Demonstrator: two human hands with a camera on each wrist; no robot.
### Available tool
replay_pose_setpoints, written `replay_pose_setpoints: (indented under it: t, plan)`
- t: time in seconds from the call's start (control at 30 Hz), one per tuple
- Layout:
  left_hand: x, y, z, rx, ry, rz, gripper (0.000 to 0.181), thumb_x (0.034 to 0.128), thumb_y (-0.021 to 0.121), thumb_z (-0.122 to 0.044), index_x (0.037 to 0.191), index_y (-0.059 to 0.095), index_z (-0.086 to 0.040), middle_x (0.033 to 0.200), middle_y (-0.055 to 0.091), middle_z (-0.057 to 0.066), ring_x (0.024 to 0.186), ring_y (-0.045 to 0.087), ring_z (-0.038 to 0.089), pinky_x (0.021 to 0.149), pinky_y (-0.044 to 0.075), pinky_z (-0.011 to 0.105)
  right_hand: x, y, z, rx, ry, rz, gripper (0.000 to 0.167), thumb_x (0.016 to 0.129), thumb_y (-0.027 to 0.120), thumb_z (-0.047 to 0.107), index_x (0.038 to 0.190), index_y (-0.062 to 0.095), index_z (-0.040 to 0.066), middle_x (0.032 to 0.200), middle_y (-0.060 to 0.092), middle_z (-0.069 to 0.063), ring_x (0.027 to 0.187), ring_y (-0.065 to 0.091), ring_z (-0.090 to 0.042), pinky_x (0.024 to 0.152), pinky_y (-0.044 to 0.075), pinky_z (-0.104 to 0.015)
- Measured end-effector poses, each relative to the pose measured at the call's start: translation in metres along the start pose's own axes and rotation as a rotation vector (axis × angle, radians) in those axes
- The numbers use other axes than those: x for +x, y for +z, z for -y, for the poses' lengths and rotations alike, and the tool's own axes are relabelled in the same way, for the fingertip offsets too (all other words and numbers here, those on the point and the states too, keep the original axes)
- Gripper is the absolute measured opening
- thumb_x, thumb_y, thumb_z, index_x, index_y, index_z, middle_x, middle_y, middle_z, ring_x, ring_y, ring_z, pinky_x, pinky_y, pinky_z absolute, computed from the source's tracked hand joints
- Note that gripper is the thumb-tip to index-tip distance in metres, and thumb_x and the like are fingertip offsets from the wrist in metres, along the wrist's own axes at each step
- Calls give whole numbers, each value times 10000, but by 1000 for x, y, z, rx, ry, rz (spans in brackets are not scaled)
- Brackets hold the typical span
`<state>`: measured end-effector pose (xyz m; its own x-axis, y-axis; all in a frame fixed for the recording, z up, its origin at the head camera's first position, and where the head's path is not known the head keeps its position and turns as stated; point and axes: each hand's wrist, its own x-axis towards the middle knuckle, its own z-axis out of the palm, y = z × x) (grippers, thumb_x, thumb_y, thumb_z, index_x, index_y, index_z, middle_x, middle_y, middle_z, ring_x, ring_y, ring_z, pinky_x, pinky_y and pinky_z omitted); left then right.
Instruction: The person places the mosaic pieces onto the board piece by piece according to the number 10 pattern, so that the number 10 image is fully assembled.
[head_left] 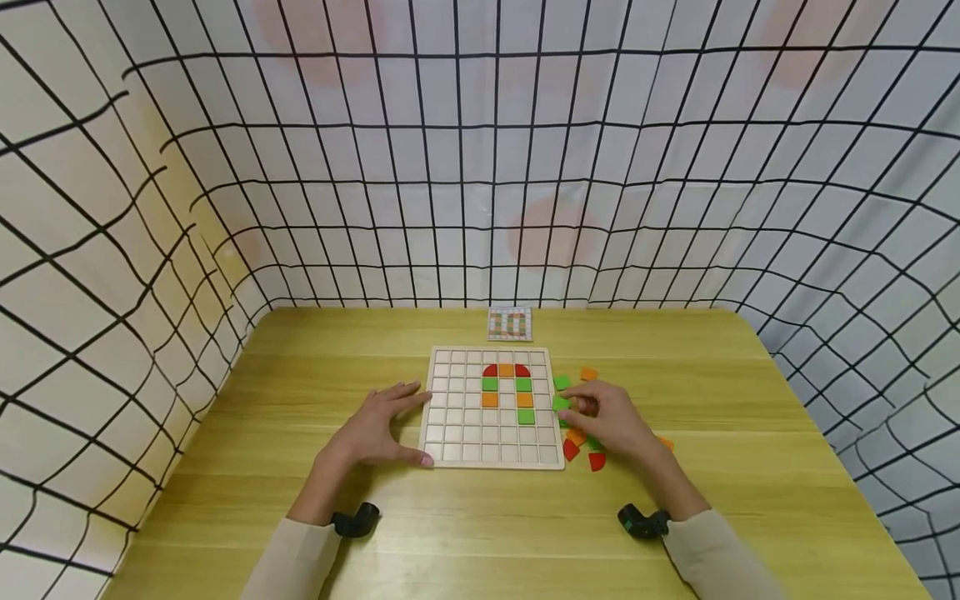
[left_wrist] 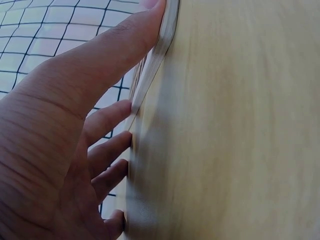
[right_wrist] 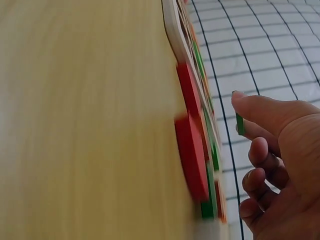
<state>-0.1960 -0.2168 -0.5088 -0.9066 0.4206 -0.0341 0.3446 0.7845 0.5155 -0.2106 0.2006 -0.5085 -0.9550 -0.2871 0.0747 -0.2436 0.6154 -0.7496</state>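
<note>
A wooden grid board (head_left: pixel 457 433) lies on the table, with red, orange and green pieces forming an arch in its cells. My left hand (head_left: pixel 375 427) rests at the board's left edge, thumb and index finger touching it, fingers spread; the left wrist view shows the hand (left_wrist: pixel 75 115) along that edge. Between thumb and index finger my right hand (head_left: pixel 611 417) pinches a green square (head_left: pixel 560 403) at the board's right edge. In the right wrist view the hand (right_wrist: pixel 280 150) holds the green piece (right_wrist: pixel 240 124) above the loose pieces.
Loose pieces lie right of the board, among them a red one (head_left: pixel 597 462), an orange one (head_left: pixel 589 374) and a green one (head_left: pixel 562 382). A small pattern card (head_left: pixel 510 324) lies behind the board. White walls with black grid lines surround the wooden table (head_left: pixel 480 533).
</note>
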Motion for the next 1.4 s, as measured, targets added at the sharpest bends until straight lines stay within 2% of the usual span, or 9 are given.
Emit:
replay_pose_setpoints:
  t: [0.33,0.5,0.67,1.2,1.4]
  plan:
    - [-1,-2,-2,-3,5,-4,1093,613,893,-697,1534,512,-247,1661,378,80,1562,282,373,1259,111,686,17,33,22,8,-140,44,245,890,830,261,1107,788,156,780,543,38,704,461,-139,646,388,-249]
    - [0,-1,-2,0,3,0,1091,618,890,-699,1535,509,-247,1664,373,81,1563,278,375,1258,109,689,25,49,32,-5,-158,58,258,882,836,276,1117,796,178,756,557,63,650,451,-104,592,377,-225]
    - [1,-1,-1,5,0,5,1088,622,882,-708,1537,505,-257,1667,368,81,1567,270,371,1261,109,684,31,61,38,-5,-178,73,251,886,830,287,1110,799,177,745,555,63,684,479,-98,629,409,-232]
    - [1,0,-2,2,0,2,1091,619,887,-702,1536,508,-249,1663,375,82,1565,277,367,1263,106,682,35,77,46,-47,-145,78,245,874,837,321,1100,815,229,690,547,87,768,506,-139,727,414,-291]
    - [0,-1,-2,3,-1,-1,1083,624,893,-686,1536,508,-247,1664,371,86,1563,278,374,1261,105,683,36,80,48,-71,-133,70,228,884,824,327,1103,817,263,684,550,95,764,499,-140,698,395,-281]
